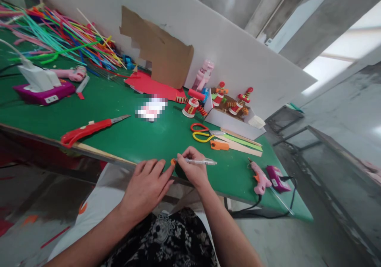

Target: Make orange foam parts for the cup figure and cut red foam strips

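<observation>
My right hand (195, 173) is closed around a clear-barrelled pen (204, 162), its tip at a small orange piece (173, 162) near the table's front edge. My left hand (145, 185) lies flat on the green tabletop (143, 140), fingers stretched out, with a fingertip against that same orange piece. Beyond my right hand are scissors (201, 133) with one red and one yellow handle. Beside them lie an orange cut piece (220, 145) and some pale and green strips (244, 143).
A red utility knife (95, 130) lies left with its blade out. A pink glue gun (259, 177) and purple power socket (278, 178) sit right. Red paper-cup figures (190, 107) stand by a white box (229, 118). Pipe cleaners (68, 33) heap at far left; cardboard (166, 52) leans behind.
</observation>
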The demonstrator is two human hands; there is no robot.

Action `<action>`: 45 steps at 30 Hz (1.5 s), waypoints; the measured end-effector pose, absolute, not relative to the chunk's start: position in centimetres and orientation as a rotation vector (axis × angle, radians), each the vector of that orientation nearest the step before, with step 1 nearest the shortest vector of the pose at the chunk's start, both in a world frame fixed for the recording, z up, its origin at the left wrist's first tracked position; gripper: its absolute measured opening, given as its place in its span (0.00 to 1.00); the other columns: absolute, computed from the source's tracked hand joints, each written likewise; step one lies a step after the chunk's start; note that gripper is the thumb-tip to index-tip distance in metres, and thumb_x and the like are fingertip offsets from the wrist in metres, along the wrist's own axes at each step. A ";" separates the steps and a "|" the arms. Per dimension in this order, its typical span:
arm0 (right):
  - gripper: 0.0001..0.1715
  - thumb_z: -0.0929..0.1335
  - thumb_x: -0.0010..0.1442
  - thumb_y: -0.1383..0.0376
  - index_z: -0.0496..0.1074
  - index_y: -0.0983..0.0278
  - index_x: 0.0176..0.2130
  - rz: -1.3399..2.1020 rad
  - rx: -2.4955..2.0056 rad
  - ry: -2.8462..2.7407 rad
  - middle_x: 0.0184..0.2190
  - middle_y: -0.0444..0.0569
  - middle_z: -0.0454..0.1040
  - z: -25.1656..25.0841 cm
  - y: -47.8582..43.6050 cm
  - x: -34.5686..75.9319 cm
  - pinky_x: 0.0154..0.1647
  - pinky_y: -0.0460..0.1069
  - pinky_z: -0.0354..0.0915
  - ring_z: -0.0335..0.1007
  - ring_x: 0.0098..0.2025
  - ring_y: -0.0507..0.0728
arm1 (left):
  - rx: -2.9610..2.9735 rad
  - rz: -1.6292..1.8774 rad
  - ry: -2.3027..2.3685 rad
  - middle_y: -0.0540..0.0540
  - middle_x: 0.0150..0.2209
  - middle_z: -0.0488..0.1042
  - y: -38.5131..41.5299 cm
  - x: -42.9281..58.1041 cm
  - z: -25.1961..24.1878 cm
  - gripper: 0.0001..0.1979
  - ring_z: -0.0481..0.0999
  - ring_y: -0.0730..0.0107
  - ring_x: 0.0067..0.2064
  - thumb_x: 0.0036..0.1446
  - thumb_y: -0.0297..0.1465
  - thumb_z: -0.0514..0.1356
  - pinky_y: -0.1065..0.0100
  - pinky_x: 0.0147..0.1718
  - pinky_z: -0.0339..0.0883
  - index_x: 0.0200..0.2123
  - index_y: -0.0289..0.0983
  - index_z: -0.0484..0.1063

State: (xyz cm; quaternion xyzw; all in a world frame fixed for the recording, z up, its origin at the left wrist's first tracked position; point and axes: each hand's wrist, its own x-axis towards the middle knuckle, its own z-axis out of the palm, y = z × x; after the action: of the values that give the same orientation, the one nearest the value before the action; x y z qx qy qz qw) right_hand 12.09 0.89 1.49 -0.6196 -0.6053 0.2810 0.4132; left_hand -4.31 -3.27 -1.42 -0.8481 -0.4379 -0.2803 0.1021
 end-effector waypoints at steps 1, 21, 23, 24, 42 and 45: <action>0.16 0.67 0.50 0.54 0.61 0.59 0.20 0.702 -1.563 -1.530 0.15 0.37 0.59 1.5 0.9 12.1 0.23 0.45 0.52 0.53 0.20 0.50 | -2.502 -0.828 -1.290 0.38 0.46 0.75 -3.3 -4.3 -1.4 0.16 0.69 0.54 0.48 0.64 0.32 0.56 0.55 0.47 0.60 0.52 0.37 0.75; 0.16 0.67 0.51 0.54 0.61 0.59 0.21 0.704 -1.567 -1.565 0.16 0.37 0.60 1.4 0.9 12.0 0.23 0.46 0.53 0.53 0.20 0.50 | -2.490 -0.843 -1.267 0.39 0.46 0.75 -3.2 -4.4 -1.5 0.16 0.69 0.54 0.47 0.64 0.31 0.55 0.55 0.47 0.60 0.52 0.37 0.75; 0.16 0.67 0.51 0.54 0.61 0.59 0.20 0.721 -1.566 -1.558 0.16 0.37 0.60 1.4 0.9 12.0 0.23 0.46 0.52 0.53 0.20 0.50 | -2.489 -0.843 -1.267 0.39 0.46 0.75 -3.2 -4.4 -1.5 0.16 0.69 0.54 0.47 0.64 0.31 0.56 0.55 0.47 0.60 0.52 0.37 0.75; 0.16 0.67 0.51 0.54 0.61 0.59 0.21 0.728 -1.564 -1.549 0.16 0.37 0.60 1.4 0.9 12.0 0.23 0.46 0.52 0.53 0.20 0.50 | -2.488 -0.843 -1.265 0.39 0.46 0.75 -3.2 -4.4 -1.5 0.16 0.69 0.54 0.47 0.64 0.31 0.56 0.55 0.46 0.60 0.53 0.37 0.75; 0.16 0.67 0.51 0.55 0.61 0.59 0.21 0.707 -1.569 -1.585 0.16 0.37 0.62 1.4 0.9 12.0 0.23 0.45 0.54 0.54 0.20 0.50 | -2.491 -0.837 -1.278 0.39 0.46 0.75 -3.2 -4.4 -1.6 0.16 0.69 0.55 0.47 0.64 0.31 0.56 0.55 0.46 0.61 0.53 0.38 0.75; 0.16 0.67 0.51 0.55 0.61 0.59 0.20 0.709 -1.562 -1.594 0.16 0.37 0.62 1.5 0.8 12.0 0.23 0.45 0.54 0.54 0.20 0.50 | -2.495 -0.831 -1.285 0.39 0.46 0.75 -3.2 -4.4 -1.5 0.16 0.69 0.55 0.47 0.64 0.31 0.55 0.55 0.47 0.61 0.53 0.38 0.75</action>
State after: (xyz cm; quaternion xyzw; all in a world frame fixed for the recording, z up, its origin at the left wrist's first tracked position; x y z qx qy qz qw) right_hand 12.05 0.84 1.52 -0.6143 -0.6270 0.2790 0.3894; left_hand -4.43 -3.23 -1.51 -0.8475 -0.4365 -0.2824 0.1072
